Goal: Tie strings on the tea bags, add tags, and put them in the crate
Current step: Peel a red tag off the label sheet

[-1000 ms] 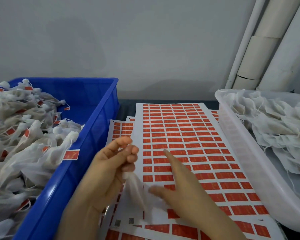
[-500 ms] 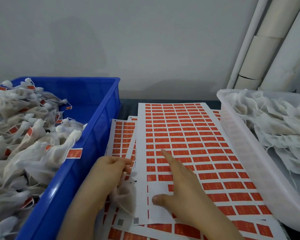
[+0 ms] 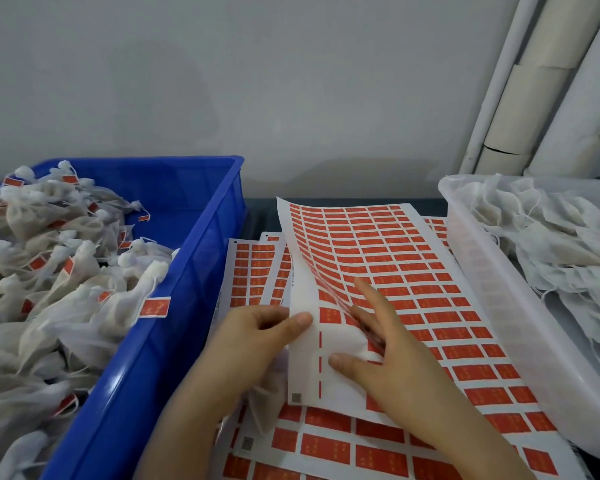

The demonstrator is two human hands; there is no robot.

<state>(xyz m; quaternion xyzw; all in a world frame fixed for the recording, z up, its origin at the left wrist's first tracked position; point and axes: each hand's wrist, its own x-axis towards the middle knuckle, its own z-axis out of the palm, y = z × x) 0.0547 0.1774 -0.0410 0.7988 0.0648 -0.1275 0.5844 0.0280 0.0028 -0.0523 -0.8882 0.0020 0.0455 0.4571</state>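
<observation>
L hand (image 3: 258, 332) pinches curled tag sheet (image 3: 378, 251) — R hand (image 3: 395, 368) prob. pressing flat.

Both forearms reach in low, close together. The left hand (image 3: 257, 332) pinches the lifted edge of the label sheet (image 3: 378, 244) between thumb and fingers. The right hand (image 3: 392, 355) rests palm down just beside it, index finger stretched forward.

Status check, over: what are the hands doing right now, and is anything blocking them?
Left hand pinches tag sheet edge, lifted. Right hand presses on it. Tea bag under left hand. Nothing blocking.
</observation>
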